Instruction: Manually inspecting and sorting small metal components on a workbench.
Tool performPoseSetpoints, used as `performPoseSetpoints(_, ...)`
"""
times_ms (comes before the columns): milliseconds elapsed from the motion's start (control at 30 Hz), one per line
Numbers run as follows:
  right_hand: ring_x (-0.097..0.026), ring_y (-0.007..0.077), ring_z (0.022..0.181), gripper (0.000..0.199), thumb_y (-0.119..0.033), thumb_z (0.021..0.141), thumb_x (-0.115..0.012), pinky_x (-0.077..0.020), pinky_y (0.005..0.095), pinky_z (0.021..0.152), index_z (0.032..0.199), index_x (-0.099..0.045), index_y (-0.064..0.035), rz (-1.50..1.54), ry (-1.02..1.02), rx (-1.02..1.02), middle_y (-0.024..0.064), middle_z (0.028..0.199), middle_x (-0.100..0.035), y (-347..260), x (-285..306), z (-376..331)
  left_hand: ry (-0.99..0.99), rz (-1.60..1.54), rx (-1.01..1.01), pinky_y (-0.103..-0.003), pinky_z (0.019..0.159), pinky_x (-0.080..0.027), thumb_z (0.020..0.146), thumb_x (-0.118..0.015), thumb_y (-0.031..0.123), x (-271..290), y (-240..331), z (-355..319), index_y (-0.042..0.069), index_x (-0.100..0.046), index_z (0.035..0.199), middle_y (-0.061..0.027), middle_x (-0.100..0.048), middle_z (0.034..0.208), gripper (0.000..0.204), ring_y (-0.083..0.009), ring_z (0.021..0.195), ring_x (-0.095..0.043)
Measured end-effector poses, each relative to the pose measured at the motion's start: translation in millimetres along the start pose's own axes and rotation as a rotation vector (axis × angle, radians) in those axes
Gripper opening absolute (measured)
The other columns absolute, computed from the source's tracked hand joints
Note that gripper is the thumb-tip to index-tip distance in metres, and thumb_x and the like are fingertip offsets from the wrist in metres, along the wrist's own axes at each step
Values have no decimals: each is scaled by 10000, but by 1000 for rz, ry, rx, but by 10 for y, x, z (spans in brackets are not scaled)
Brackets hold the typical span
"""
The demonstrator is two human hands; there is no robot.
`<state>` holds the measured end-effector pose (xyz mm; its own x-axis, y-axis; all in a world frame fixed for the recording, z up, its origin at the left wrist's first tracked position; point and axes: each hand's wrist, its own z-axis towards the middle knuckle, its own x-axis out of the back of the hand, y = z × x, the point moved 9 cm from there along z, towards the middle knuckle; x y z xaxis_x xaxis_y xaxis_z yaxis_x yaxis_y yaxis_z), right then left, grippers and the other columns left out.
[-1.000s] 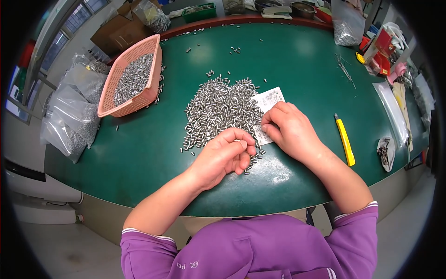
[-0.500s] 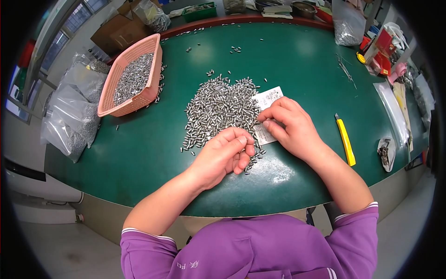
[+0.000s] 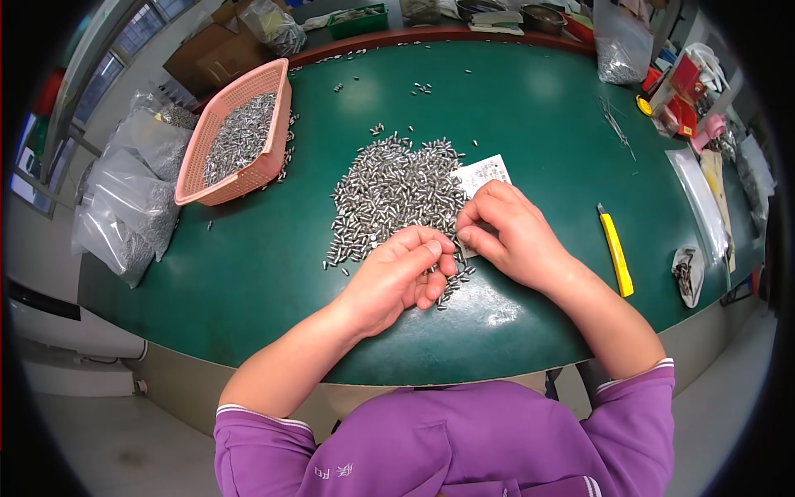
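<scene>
Metal pieces (image 3: 393, 190), likely light, hard, slippery, best pinched mid-body, heap left of the white card (image 3: 487, 171); left hand (image 3: 396, 280), below-left of it, thumb and forefinger together; right hand (image 3: 515, 232), over it, closure unclear

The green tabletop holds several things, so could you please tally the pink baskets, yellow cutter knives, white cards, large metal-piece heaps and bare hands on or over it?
Pink perforated plastic basket: 1
Yellow slender cutter knife: 1
White rectangular printed card: 1
Large heap of small silvery metal pieces: 1
Left bare hand and right bare hand: 2
Total: 6
</scene>
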<state>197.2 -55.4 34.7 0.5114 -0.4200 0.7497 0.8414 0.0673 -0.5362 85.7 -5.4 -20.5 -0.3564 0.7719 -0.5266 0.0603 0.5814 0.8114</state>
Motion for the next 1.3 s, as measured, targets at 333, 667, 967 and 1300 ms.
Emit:
performPoseSetpoints(333, -592, 225, 849, 103, -97, 804, -686, -483, 333, 746, 905, -683, -83, 322, 64, 122, 59, 859, -592, -231, 115, -7, -31, -11, 32, -199, 495, -391, 985, -507, 194, -12, -29, -6, 48, -510, 1051, -53, -576, 875, 159, -73, 616, -493)
performPoseSetpoints(667, -579, 293, 941, 204, -64, 775, -646, -486, 402, 806, 977, -668, -61, -180, 100, -15, 95, 955, -600, 119, 131, -40, -18, -48, -8, -239, 527, -394, 1008, -399, 240, 15, 20, -14, 31, -534, 1076, -98, -576, 909, 258, -130, 646, -493)
performPoseSetpoints(967, -627, 288, 852, 186, -46, 771, -656, -504, 387, 769, 954, -675, -68, 61, -7, -4, 91, 862, -649, 62, -51, -48, 22, -30, -18, -226, 518, -360, 1021, -369, 227, 42, 10, -1, 10, -528, 1097, -110, -561, 932, 280, -134, 653, -447)
performPoseSetpoints(1300, -620, 293, 865, 125, -71, 781, -647, -502, 394, 778, 902, -674, -89, -24, 11, -23, 89, 860, -639, 70, 42, -43, 40, -47, -4, -225, 520, -360, 1020, -371, 222, 48, 11, -5, 12, -532, 1096, -105, -561, 927, 275, -129, 654, -446)
